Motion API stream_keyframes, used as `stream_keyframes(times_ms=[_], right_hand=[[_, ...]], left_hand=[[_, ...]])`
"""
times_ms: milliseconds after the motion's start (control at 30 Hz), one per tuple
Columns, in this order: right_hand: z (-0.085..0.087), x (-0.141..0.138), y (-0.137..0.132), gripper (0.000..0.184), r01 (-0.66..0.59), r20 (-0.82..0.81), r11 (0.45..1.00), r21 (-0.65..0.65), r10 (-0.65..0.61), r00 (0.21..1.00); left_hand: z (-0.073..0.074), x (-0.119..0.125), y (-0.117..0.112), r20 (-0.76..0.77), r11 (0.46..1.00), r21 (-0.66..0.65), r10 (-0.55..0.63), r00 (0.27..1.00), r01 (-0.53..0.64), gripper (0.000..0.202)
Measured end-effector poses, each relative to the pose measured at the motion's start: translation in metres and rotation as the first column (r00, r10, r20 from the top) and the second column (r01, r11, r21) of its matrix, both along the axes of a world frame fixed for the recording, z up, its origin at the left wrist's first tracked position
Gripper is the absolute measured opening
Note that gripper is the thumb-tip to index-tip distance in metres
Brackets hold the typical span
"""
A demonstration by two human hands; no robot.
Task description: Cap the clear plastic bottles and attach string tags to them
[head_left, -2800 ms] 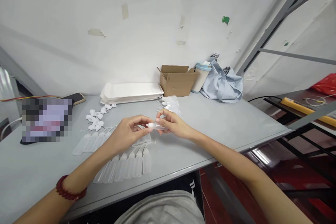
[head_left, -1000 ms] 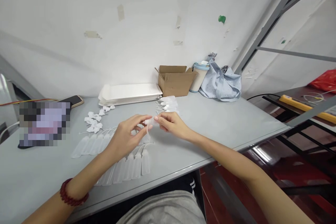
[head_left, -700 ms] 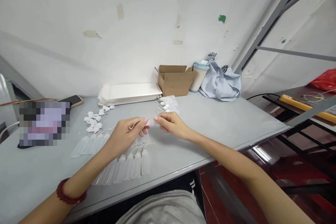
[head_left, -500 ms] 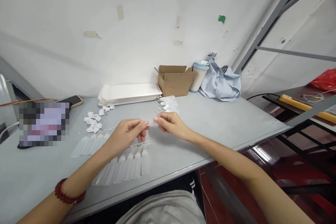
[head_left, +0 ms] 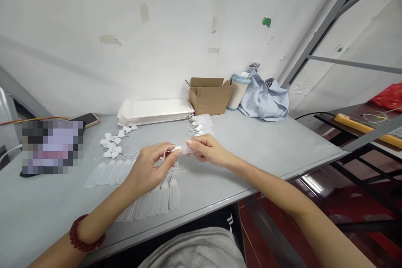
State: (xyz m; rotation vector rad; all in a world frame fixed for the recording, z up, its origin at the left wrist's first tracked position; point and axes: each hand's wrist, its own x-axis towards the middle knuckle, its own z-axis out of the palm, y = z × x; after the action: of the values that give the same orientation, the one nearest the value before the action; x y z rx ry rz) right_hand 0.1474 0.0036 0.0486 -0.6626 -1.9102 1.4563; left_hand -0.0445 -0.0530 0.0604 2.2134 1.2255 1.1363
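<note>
A small translucent plastic tube (head_left: pixel 186 149) with a white end and a thin white cord lies sideways between my hands, above the table. The fingers of my left hand (head_left: pixel 156 161) are closed on its white, corded end. My right hand (head_left: pixel 207 149) pinches the clear body from the other side. Below my left hand, a row of similar tubes (head_left: pixel 162 199) lies on the grey table (head_left: pixel 204 188), partly hidden by my forearm. Another row (head_left: pixel 108 171) sits to its left. Several more tubes (head_left: pixel 202 122) with cords lie behind my right hand.
Small white crumpled pieces (head_left: pixel 111 146) are scattered at left. Along the wall stand flat white packaging (head_left: pixel 155 111), an open cardboard box (head_left: pixel 211 99), a lidded cup (head_left: pixel 238 91) and a blue cloth bag (head_left: pixel 265 98). A phone (head_left: pixel 91 120) lies at the far left.
My hands were pinched close together with little showing between them; now the tube shows clearly, lying sideways. The left fingers have shifted onto its white end. The rows on the table look unchanged.
</note>
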Motion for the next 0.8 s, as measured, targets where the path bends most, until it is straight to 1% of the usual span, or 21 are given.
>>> stream_keyframes(times_ms=[33,67,133,200,267,333,400,467,533,600,700,767,800], right_hand=[[0.001,0.001,0.002,0.047,-0.058,-0.012,0.991,-0.117,0.057,0.998],[0.001,0.002,0.004,0.047,-0.102,-0.019,0.972,-0.213,0.1,0.995],[0.003,0.003,0.007,0.046,-0.139,-0.017,0.931,-0.337,0.142,0.99],[0.005,0.004,0.009,0.044,-0.152,-0.017,0.899,-0.41,0.159,0.987],[0.005,0.004,0.009,0.042,-0.161,-0.022,0.877,-0.454,0.169,0.985],[0.005,0.004,0.008,0.042,-0.154,-0.021,0.878,-0.453,0.163,0.986],[0.004,0.002,0.007,0.043,-0.135,-0.017,0.908,-0.397,0.14,0.99],[0.002,-0.001,0.006,0.043,-0.113,-0.02,0.948,-0.297,0.112,0.993],[0.0,-0.002,0.004,0.042,-0.082,-0.009,0.98,-0.18,0.082,0.997],[-0.001,-0.003,0.003,0.037,-0.03,0.025,0.997,-0.07,0.032,0.999],[-0.002,-0.005,0.0,0.031,0.064,0.064,0.992,0.109,-0.071,0.995],[-0.002,-0.005,-0.002,0.029,0.11,0.066,0.966,0.232,-0.129,0.99],[-0.002,-0.005,-0.002,0.028,0.125,0.064,0.953,0.278,-0.148,0.987]], left_hand=[[-0.002,-0.001,0.001,-0.021,0.997,0.07,-0.012,1.0,0.013,0.027],[-0.004,-0.001,0.001,-0.039,0.991,0.134,-0.018,0.999,0.024,0.024],[-0.008,-0.002,0.003,-0.073,0.972,0.234,-0.021,0.997,0.038,0.02],[-0.011,-0.003,0.005,-0.105,0.957,0.285,-0.021,0.994,0.05,0.018],[-0.012,-0.003,0.005,-0.114,0.951,0.303,-0.024,0.993,0.058,0.014],[-0.011,-0.003,0.005,-0.084,0.958,0.284,-0.028,0.996,0.051,0.011],[-0.008,-0.004,0.005,-0.053,0.982,0.185,-0.025,0.998,0.034,0.015],[-0.005,-0.004,0.006,-0.034,1.0,0.009,-0.021,0.999,0.021,0.026],[-0.003,-0.005,0.007,-0.012,0.985,-0.17,-0.013,1.0,0.011,0.035],[-0.002,-0.005,0.008,0.018,0.952,-0.305,0.004,1.0,0.002,0.04],[-0.003,-0.006,0.009,0.053,0.897,-0.443,0.022,0.998,0.004,0.042],[-0.003,-0.005,0.009,0.074,0.872,-0.489,0.029,0.997,0.011,0.045],[-0.003,-0.005,0.008,0.074,0.873,-0.488,0.033,0.997,0.007,0.046]])
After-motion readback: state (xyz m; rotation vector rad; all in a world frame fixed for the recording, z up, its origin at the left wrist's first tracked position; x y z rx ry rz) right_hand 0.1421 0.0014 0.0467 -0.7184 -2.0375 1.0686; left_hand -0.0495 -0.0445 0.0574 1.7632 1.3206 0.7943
